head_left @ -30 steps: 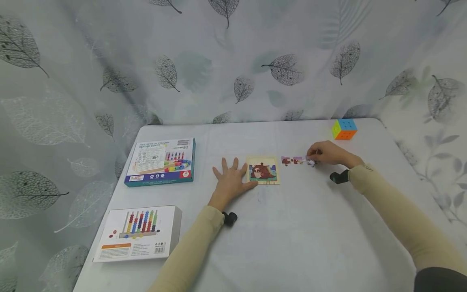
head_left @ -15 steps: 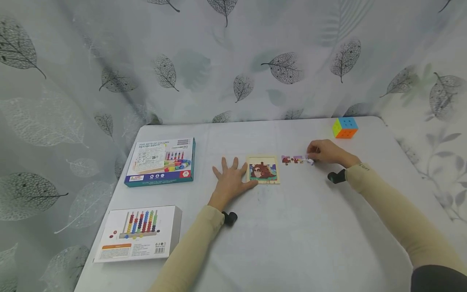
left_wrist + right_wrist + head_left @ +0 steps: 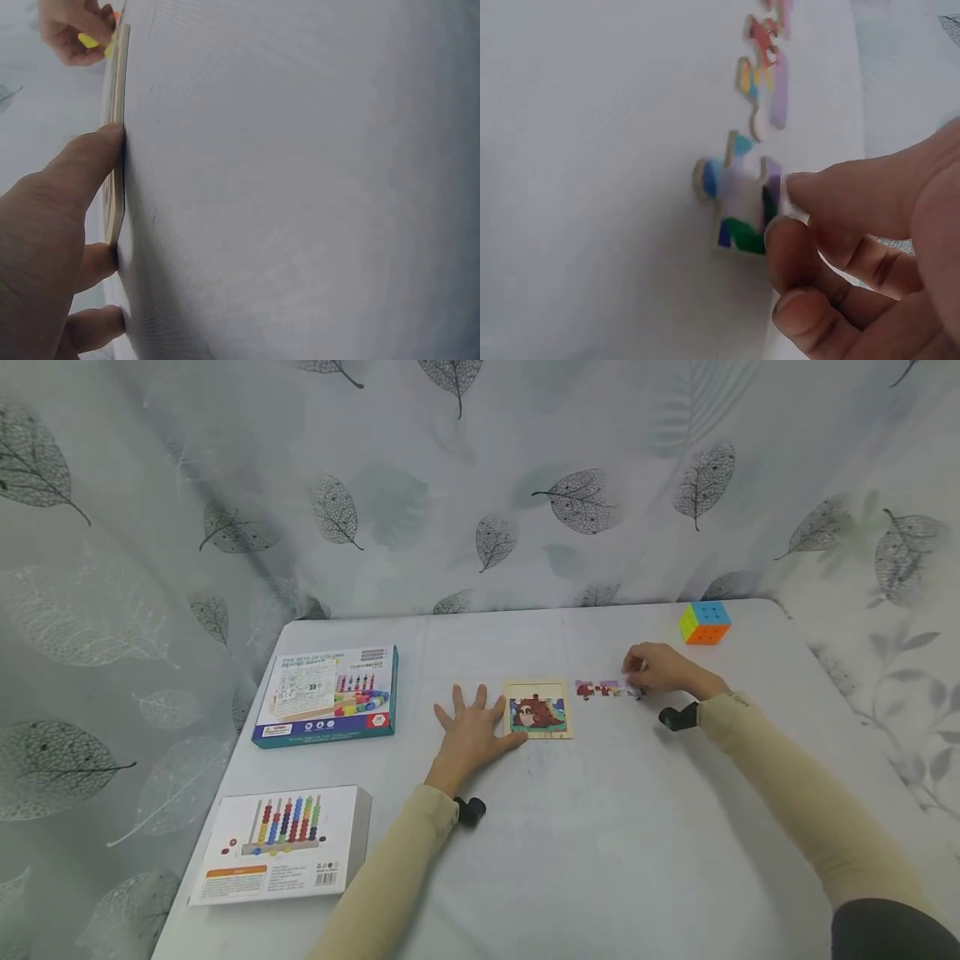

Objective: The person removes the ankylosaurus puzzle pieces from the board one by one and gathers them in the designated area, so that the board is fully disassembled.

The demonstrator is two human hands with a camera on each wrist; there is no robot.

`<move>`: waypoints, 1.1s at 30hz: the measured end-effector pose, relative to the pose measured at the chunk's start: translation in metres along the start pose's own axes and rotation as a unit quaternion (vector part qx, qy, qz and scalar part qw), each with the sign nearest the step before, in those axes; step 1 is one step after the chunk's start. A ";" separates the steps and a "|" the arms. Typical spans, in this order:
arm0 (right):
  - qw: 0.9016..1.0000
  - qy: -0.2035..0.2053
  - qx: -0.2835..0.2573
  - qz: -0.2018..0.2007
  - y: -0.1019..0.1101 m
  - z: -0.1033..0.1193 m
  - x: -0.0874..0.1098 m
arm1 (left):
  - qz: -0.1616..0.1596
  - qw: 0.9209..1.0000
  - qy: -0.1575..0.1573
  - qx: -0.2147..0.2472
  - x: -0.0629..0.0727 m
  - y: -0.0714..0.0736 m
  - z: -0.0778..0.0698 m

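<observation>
My left hand (image 3: 468, 731) lies with spread fingers on the table, its thumb and index finger at the left side of a small square wooden jigsaw board (image 3: 538, 734). In the left wrist view the thumb (image 3: 86, 161) touches the board's edge. A partly filled brown animal picture shows inside the frame. To the right of the board, my right hand (image 3: 663, 668) pinches a jigsaw piece (image 3: 739, 206) with white, purple, green and blue print, by one edge between thumb and fingertips. Other jigsaw pieces (image 3: 598, 689) lie in a row between the board and that hand.
A bright puzzle cube (image 3: 707, 623) stands at the back right corner. Two boxes lie on the left: a blue-edged beads box (image 3: 326, 696) at the back, and a white box with an abacus picture (image 3: 279, 843) in front. A leaf-print curtain (image 3: 420, 502) hangs behind the table.
My right hand has shifted slightly to the left, towards the row of pieces, still at the same jigsaw piece. The left hand stays in place at the board.
</observation>
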State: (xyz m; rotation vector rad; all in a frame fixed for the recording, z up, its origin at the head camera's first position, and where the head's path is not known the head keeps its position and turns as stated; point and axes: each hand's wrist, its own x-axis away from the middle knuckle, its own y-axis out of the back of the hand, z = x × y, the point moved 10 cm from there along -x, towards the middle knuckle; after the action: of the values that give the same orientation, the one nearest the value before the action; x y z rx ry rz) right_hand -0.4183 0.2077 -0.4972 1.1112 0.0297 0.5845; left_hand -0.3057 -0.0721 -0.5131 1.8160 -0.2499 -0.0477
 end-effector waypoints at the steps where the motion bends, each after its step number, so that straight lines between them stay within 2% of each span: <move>1: 1.000 -0.005 -0.005 -0.004 0.000 0.001 -0.001 | 0.000 1.000 -0.001 0.000 0.000 0.000 0.000; 6: 0.999 -0.006 -0.025 -0.020 0.000 0.017 -0.007 | 0.000 1.000 0.000 0.003 0.001 0.000 0.000; 14: 0.998 0.043 -0.031 -0.024 -0.012 0.065 -0.021 | -0.002 1.000 0.000 -0.004 -0.001 0.001 0.000; 24: 0.991 0.129 -0.028 -0.002 -0.046 0.135 -0.029 | 0.004 1.000 0.004 0.002 0.001 0.001 0.000; 29: 0.986 0.163 -0.010 0.015 -0.064 0.158 -0.032 | 0.002 1.000 0.000 0.002 0.001 0.002 -0.001; 33: 0.985 0.170 0.003 0.034 -0.073 0.170 -0.033 | 0.003 1.000 -0.001 0.000 0.000 0.002 -0.001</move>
State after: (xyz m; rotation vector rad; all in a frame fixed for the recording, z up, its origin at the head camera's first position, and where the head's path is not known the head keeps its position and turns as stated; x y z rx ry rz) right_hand -0.3632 0.0285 -0.4900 1.0115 0.2903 0.8303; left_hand -0.3055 -0.0717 -0.5107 1.8147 -0.2559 -0.0460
